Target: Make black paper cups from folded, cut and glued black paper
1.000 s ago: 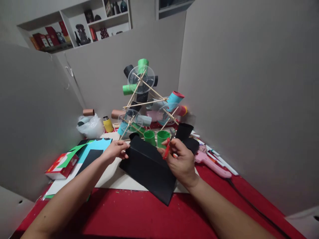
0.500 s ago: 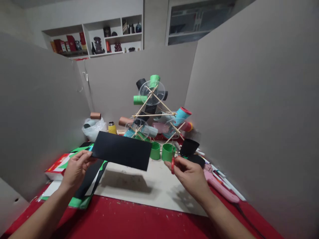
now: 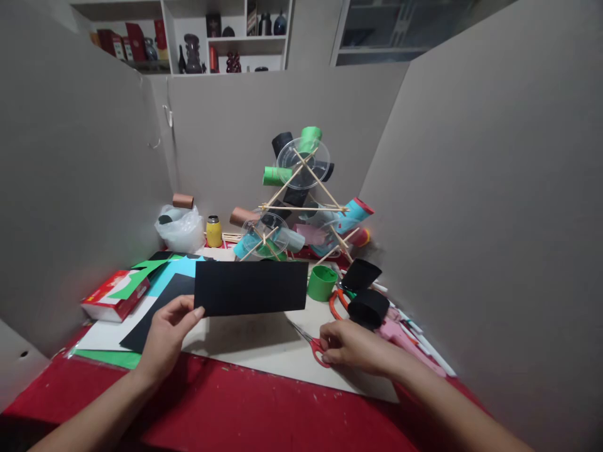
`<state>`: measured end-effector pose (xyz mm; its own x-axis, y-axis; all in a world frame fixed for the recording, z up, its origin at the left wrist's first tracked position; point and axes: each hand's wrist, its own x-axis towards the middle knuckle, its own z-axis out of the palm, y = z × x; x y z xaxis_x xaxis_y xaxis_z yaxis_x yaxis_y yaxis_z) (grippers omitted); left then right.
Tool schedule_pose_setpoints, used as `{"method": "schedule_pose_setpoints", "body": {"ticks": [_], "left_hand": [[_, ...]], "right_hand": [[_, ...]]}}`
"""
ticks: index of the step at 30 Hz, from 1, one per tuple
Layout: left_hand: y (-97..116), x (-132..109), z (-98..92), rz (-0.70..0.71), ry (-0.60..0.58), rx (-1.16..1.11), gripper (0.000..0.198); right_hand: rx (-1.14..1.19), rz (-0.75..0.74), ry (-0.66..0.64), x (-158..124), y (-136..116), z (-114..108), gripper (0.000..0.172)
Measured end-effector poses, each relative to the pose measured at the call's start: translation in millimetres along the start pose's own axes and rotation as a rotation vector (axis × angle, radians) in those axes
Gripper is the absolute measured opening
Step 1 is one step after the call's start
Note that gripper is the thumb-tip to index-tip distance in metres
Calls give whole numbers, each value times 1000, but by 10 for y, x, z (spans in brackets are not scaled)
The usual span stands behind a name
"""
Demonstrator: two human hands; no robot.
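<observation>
My left hand pinches the lower left corner of a black rectangular sheet of card, held upright above a pale board. Lower and to the right, my right hand has its fingers closed at the red handles of a pair of scissors. Their blades point left towards the board, beneath the card's right end. Just beyond that hand are a green paper ring, an orange-red handle and a black paper tube. The card hides part of what stands behind it.
A wheel-like model of sticks, clear discs and coloured tubes stands at the back. Coloured paper sheets and a red box lie left. A yellow bottle and plastic bag stand behind. Markers line the right.
The black card has swung from slanting to nearly level and shifted right. My right hand has come down towards the board with the scissors, whose blades now show. The whole view has shifted slightly.
</observation>
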<state>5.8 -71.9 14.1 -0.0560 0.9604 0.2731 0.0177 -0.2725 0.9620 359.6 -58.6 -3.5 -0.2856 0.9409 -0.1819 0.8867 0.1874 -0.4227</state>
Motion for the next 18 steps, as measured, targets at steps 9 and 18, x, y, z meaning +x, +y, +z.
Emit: {"method": "schedule_pose_setpoints", "body": {"ticks": [9, 18], "left_hand": [[-206, -401, -99, 330, -241, 460, 15], [-362, -336, -139, 33, -587, 593, 4]], "right_hand": [[471, -214, 253, -300, -152, 54, 58], [501, -445, 246, -386, -363, 496, 13]]}}
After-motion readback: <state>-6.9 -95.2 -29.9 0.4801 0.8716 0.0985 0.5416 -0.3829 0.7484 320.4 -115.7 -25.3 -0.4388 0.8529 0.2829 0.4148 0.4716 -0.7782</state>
